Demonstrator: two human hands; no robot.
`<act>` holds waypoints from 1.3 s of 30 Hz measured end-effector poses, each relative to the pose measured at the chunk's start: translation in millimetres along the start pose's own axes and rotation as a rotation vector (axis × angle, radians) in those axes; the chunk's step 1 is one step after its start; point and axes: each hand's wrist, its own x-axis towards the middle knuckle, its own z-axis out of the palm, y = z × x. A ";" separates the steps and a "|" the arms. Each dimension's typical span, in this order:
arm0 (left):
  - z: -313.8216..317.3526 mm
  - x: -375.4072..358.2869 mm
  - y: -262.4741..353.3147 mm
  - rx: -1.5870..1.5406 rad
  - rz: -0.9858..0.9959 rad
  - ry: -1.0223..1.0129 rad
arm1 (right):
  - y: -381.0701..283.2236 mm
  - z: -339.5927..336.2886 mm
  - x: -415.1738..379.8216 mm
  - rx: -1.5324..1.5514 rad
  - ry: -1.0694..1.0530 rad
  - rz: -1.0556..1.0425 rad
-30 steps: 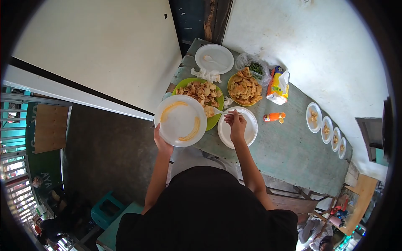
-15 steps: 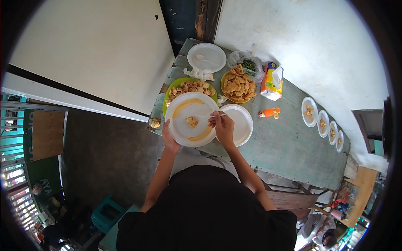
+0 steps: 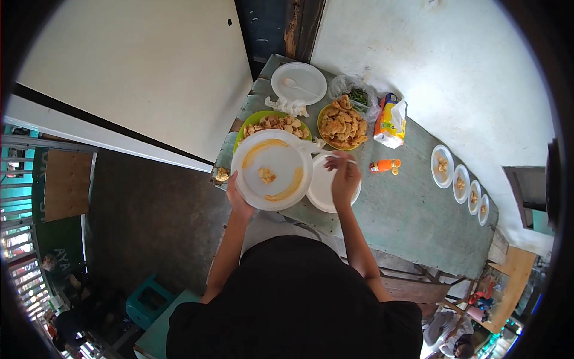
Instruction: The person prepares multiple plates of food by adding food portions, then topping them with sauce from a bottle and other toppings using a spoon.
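My left hand (image 3: 240,198) grips the left edge of a white plate (image 3: 282,170), held up and tilted toward me. Streaks of orange sauce and a small piece of food (image 3: 266,175) lie on it. In my right hand (image 3: 345,182) is a white plastic spoon (image 3: 323,152), pinched by its handle just right of that plate. Beneath the right hand, a second white plate (image 3: 323,192) rests on the table, partly covered. A green plate (image 3: 241,134) of cut food pieces is behind the held plate, with fried food (image 3: 342,122) on another plate beside it.
An orange sauce bottle (image 3: 385,165) lies on the table (image 3: 412,209), near a tissue pack (image 3: 391,122). Several small plates (image 3: 442,179) with food line the right wall. At the back are a plate with a spoon (image 3: 299,75), crumpled tissue (image 3: 287,106) and a bag of greens (image 3: 357,96).
My right hand has drawn the spoon away from the piece of food, to the right of the held plate. The food piece has shifted slightly left on the plate.
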 end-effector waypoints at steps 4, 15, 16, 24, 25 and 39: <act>-16.5 -6.3 16.4 0.004 0.059 0.005 | 26.1 -22.3 21.0 -0.021 0.107 0.010; -41.4 -19.4 34.9 0.007 0.134 0.146 | 109.9 5.0 36.5 -0.605 -0.180 -0.252; -40.3 -20.4 34.7 -0.002 0.135 0.157 | 117.9 6.9 36.9 -0.594 -0.197 -0.188; -38.6 -24.6 31.4 -0.007 0.124 0.134 | 156.5 6.2 19.5 0.073 0.048 0.522; -38.1 -24.2 31.5 0.007 0.121 0.118 | 154.3 4.1 18.9 0.077 0.067 0.568; -23.8 -6.0 24.3 0.033 0.063 0.060 | 63.7 -13.6 20.0 0.174 0.046 0.449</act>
